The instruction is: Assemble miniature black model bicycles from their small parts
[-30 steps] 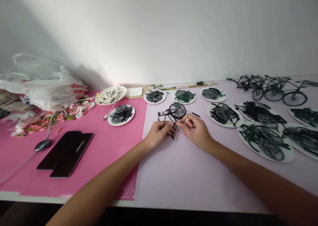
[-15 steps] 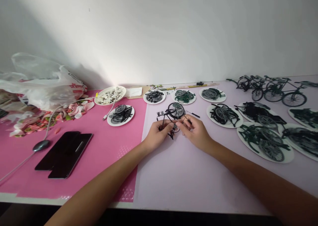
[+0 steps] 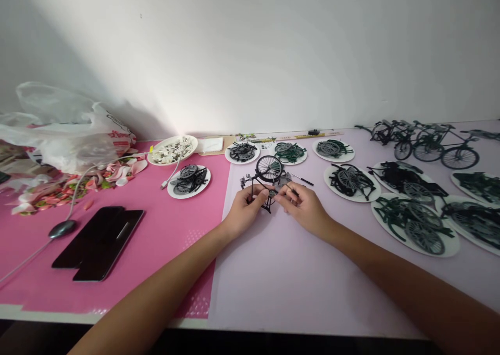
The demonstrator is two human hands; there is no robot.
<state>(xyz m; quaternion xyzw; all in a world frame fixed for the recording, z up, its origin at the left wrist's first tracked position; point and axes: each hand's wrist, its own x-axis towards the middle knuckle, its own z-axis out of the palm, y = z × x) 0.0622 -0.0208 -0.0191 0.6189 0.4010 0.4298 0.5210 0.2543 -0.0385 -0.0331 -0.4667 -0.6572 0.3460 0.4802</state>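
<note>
Near the middle of the table, my left hand (image 3: 248, 207) is closed around the frame of a small black model bicycle (image 3: 269, 168), with the thumb on top. The model's spoked wheel points up and away from me. On its right side, my right hand (image 3: 302, 204) pinches close to the pedal area; a thin dark piece shows at its fingers, too small to make out fully. The fingertips of both hands are close together. Behind my right hand lie a grey wheel (image 3: 283, 180) and a dark screwdriver (image 3: 303, 179).
White plates of bicycle parts stand behind and right, such as one plate (image 3: 352, 199). Assembled model bicycles (image 3: 461, 156) stand back right. On the left are phones (image 3: 109, 245), a cable (image 3: 76, 188), a plastic bag (image 3: 74, 141), petals (image 3: 99, 180) and a bowl (image 3: 172, 163).
The model bicycle has tilted and its upper wheel has shifted left and up. The grey wheel behind it now shows more. Both hands stay close to the model.
</note>
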